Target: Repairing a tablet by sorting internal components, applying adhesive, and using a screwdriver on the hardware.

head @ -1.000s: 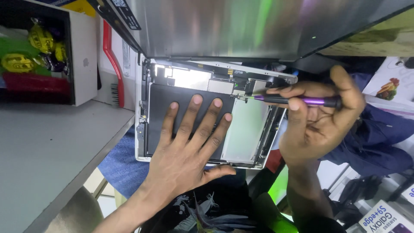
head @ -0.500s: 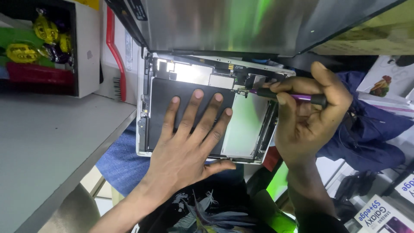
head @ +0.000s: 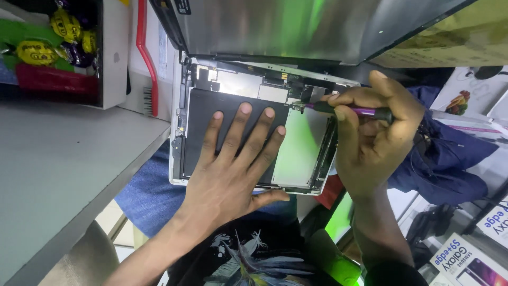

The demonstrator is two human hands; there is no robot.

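An opened tablet lies in the middle of the view, its black battery and circuit boards exposed. The lifted screen panel stands up behind it. My left hand lies flat on the battery with fingers spread, holding the tablet down. My right hand grips a purple screwdriver. Its tip touches the board near the tablet's upper right corner.
A grey tabletop fills the left side. A white box with yellow and green items stands at the back left, a red-handled brush beside it. Phone boxes lie at the lower right, blue cloth at the right.
My right hand and the screwdriver have shifted left and slightly down, bringing the tip onto the board. My left hand has stayed flat on the battery.
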